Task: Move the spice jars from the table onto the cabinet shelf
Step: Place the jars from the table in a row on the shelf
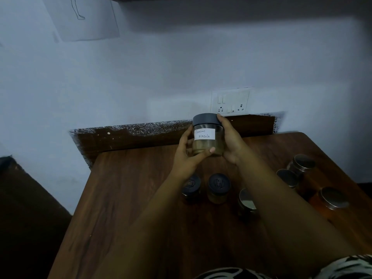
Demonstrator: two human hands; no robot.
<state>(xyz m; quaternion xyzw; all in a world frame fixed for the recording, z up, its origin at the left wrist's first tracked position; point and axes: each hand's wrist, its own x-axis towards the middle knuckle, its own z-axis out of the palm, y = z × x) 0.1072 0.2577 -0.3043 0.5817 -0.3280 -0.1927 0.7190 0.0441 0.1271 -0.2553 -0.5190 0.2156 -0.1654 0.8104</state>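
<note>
Left hand (186,156), right hand (231,141) both grasping upright "Garam Masala" jar (207,135), brownish powder inside, above table (130,198).

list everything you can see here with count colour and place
held jar: 1, clear, dark lid, white "Garam Masala" label, lifted above table's far edge
dark-lid jars: 2, clear, mid table under the arms
steel-lid jars: 4, shiny lids, right side of table, one with orange contents
table: 1, brown wood, against wall
switchboard: 1, white, on wall behind held jar
paper: 1, white with sketch, wall top left
left hand: 1, grips held jar's base
right hand: 1, grips held jar's side
</note>
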